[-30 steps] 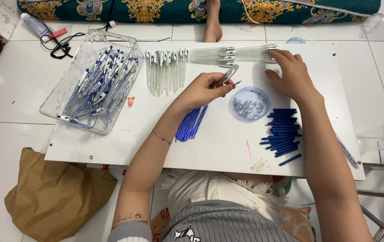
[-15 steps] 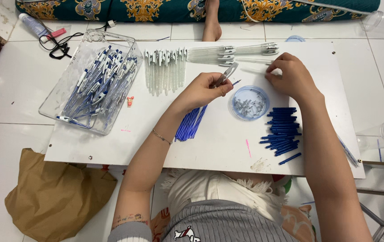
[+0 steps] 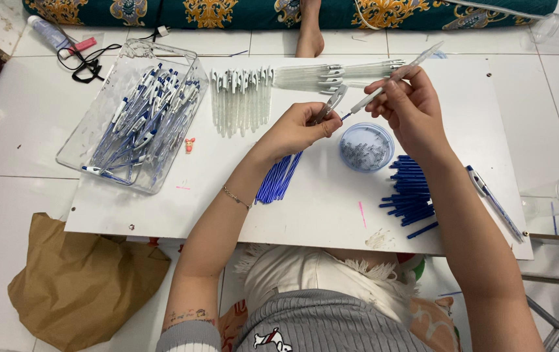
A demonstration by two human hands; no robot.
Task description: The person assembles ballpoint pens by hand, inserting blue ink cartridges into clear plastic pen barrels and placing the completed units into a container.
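**Pen parts meet above a white work board**

While both hands hover over the white board [image 3: 162, 215], the right hand [image 3: 410, 107] pinches a clear pen barrel [image 3: 397, 77] that tilts up and away from the round dish of small springs [image 3: 366, 146]. Just left of that dish, the left hand [image 3: 295, 127] grips a grey clip-ended pen piece [image 3: 331, 103] between thumb and fingers, its tip close to the barrel's lower end, where a blue refill tip shows. Beyond the dish lie rows of clear barrels [image 3: 240, 98] and a further bundle [image 3: 331, 73]. Loose blue refills [image 3: 278, 177] rest left of the dish, and a stack of dark blue pieces [image 3: 411, 195] sits on its right. Far left of the dish, a clear plastic tray [image 3: 77, 146] holds finished blue-and-white pens. A crumpled brown paper bag [image 3: 71, 280] lies on the floor off the board's near left corner; one assembled pen [image 3: 494, 202] rests near the board's right edge.
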